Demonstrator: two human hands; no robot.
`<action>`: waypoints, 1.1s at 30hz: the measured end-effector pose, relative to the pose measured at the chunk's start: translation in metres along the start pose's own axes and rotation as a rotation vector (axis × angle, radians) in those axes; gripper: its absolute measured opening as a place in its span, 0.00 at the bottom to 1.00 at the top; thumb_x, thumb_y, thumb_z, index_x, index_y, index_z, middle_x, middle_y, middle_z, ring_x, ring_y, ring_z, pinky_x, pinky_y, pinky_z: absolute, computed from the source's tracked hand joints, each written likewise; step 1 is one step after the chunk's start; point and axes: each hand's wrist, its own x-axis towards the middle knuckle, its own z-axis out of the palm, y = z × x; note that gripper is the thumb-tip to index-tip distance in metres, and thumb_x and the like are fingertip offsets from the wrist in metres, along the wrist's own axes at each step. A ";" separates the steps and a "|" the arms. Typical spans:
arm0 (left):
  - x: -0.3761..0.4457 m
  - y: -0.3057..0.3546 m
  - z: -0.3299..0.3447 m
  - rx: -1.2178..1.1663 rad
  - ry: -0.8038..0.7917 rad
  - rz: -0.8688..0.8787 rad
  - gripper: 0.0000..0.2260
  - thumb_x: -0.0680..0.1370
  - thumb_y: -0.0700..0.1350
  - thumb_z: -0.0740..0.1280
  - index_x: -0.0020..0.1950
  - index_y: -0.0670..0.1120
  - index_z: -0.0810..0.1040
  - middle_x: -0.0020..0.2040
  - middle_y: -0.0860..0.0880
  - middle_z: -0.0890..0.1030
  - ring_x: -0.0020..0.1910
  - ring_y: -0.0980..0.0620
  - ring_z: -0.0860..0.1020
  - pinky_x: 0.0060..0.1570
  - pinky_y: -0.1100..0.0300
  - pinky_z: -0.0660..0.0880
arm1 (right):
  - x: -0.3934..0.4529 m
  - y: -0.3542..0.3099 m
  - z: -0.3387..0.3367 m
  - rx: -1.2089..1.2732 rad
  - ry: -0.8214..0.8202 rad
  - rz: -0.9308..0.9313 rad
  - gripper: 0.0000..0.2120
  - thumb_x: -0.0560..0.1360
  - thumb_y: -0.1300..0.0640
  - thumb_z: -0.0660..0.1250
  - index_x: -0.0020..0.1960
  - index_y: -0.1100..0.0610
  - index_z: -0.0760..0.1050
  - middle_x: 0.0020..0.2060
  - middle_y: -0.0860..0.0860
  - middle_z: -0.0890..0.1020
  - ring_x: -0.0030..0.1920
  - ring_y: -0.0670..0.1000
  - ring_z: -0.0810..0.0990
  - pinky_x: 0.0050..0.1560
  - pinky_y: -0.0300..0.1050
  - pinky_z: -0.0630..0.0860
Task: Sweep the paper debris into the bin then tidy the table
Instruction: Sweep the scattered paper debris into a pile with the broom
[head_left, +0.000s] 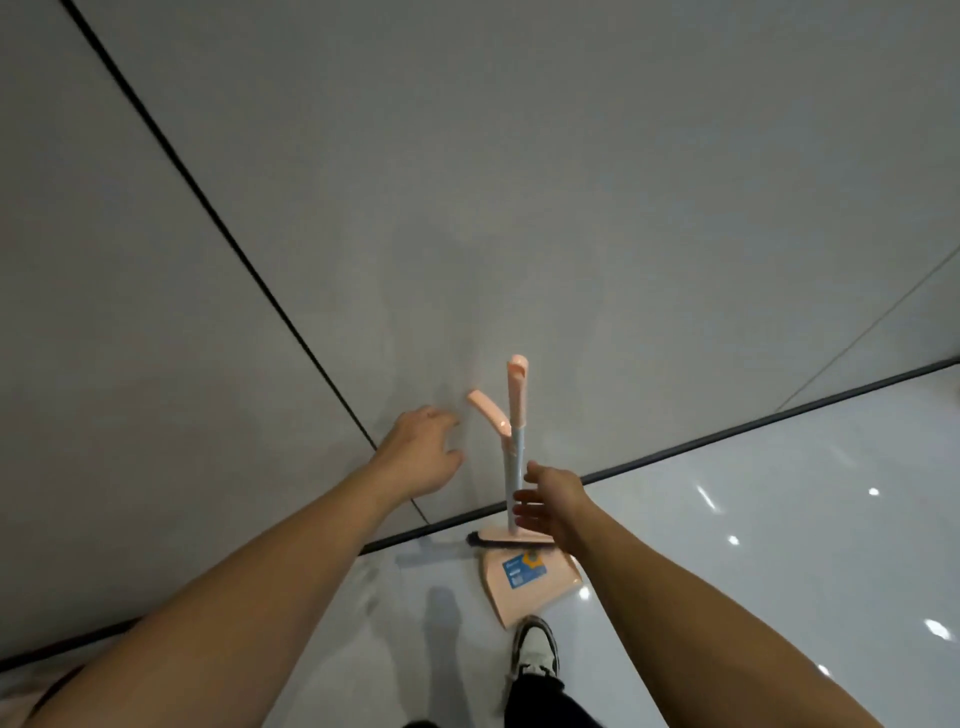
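Note:
A peach and white broom (516, 467) stands upright against the grey wall, with its dark bristles on the floor. A peach dustpan (530, 584) with a blue label lies on the floor below it, and its curved handle (488, 410) rises beside the broom's pole. My left hand (423, 452) hovers open just left of the two handles, touching neither. My right hand (550, 506) is open with fingers spread, close to the lower pole on its right. No paper debris, bin or table is in view.
The grey wall (467, 182) fills most of the view, with a black seam (208, 208) running down it. A dark skirting strip (727, 431) meets the glossy white floor (779, 545). My shoe (535, 649) and dark trouser leg stand just below the dustpan.

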 end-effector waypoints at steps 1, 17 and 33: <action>0.013 0.004 0.003 0.010 -0.012 0.004 0.26 0.76 0.54 0.67 0.73 0.48 0.70 0.72 0.45 0.70 0.70 0.45 0.67 0.71 0.55 0.63 | 0.012 -0.006 0.002 0.026 0.012 0.016 0.13 0.84 0.53 0.59 0.56 0.64 0.73 0.49 0.63 0.78 0.45 0.60 0.77 0.51 0.55 0.80; 0.156 0.031 0.044 0.293 -0.408 0.351 0.07 0.77 0.42 0.62 0.51 0.44 0.78 0.53 0.45 0.79 0.58 0.45 0.75 0.57 0.57 0.66 | 0.150 -0.035 0.016 0.596 0.151 0.462 0.05 0.75 0.68 0.60 0.40 0.62 0.68 0.36 0.56 0.69 0.31 0.53 0.69 0.32 0.42 0.73; 0.193 0.016 0.048 0.388 -0.513 0.700 0.07 0.76 0.50 0.69 0.52 0.52 0.82 0.49 0.45 0.82 0.50 0.44 0.79 0.43 0.57 0.72 | 0.112 0.016 0.027 1.188 0.486 0.360 0.05 0.77 0.66 0.58 0.47 0.61 0.71 0.41 0.54 0.76 0.33 0.53 0.75 0.22 0.43 0.76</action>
